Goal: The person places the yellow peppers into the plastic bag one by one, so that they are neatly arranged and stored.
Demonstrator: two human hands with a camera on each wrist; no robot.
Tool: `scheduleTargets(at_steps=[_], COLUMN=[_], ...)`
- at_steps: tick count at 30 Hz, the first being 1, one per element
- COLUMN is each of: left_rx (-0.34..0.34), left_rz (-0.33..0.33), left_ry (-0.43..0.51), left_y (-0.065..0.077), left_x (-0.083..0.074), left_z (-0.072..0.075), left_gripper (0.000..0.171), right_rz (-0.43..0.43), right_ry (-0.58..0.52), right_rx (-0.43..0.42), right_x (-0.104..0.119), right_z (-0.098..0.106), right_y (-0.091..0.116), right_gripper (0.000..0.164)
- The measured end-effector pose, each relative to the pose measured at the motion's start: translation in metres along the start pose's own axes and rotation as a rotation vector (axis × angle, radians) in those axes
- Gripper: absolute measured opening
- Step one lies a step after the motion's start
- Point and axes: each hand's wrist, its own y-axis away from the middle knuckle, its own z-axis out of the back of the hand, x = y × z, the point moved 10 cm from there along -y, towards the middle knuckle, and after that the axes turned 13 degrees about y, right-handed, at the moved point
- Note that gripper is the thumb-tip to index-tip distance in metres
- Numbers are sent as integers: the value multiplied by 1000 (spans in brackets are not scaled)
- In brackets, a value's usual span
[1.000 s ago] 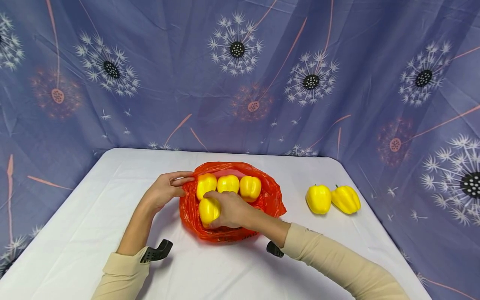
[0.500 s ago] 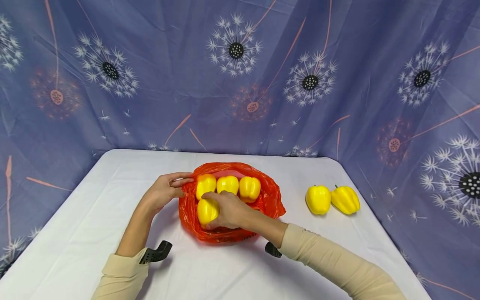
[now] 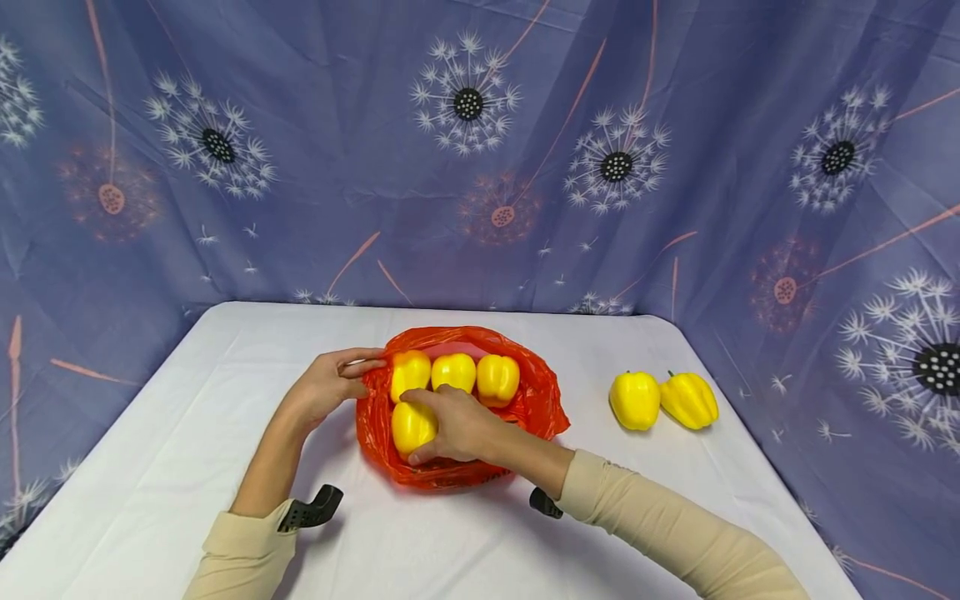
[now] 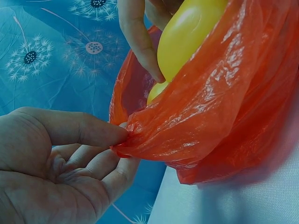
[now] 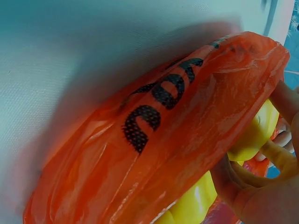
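Note:
A red plastic bag (image 3: pixel 549 402) lies open-mouthed at the middle of the table, with yellow bell peppers inside. My left hand (image 3: pixel 324 387) pinches the left edge of its rim; in the left wrist view the thumb and fingers grip the gathered plastic (image 4: pixel 140 135). Inside the mouth, my right hand (image 3: pixel 467 427) holds a yellow bell pepper (image 3: pixel 411 428) at the front left, thumb and fingers around it. Behind it sit three more in a row: a left pepper (image 3: pixel 408 375), a middle pepper (image 3: pixel 454 372) and a right pepper (image 3: pixel 498 380). Black print (image 5: pixel 168 95) marks the bag's near side.
Two more yellow bell peppers, an upright one (image 3: pixel 635 401) and a tilted one (image 3: pixel 688 400), stand side by side at the table's right. A white cloth covers the table (image 3: pixel 247 375). Behind it hangs a blue curtain (image 3: pixel 337 150) with dandelion patterns.
Very little differs. The right hand stays around the same pepper in the bag, and the left hand keeps its pinch on the rim. The whole head view has shifted slightly.

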Motion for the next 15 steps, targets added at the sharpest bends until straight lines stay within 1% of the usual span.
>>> scheduleTargets(at_steps=[7, 15], left_rx=[2, -4], left_rz=[-3, -7], left_ry=[8, -7], left_y=[1, 2], left_x=[1, -2], left_z=[0, 0], left_gripper=[65, 65], right_rz=[1, 8], right_ry=[10, 20], right_rx=[-2, -2], right_x=[0, 0], right_z=[-2, -2], right_y=[0, 0], right_gripper=[85, 87])
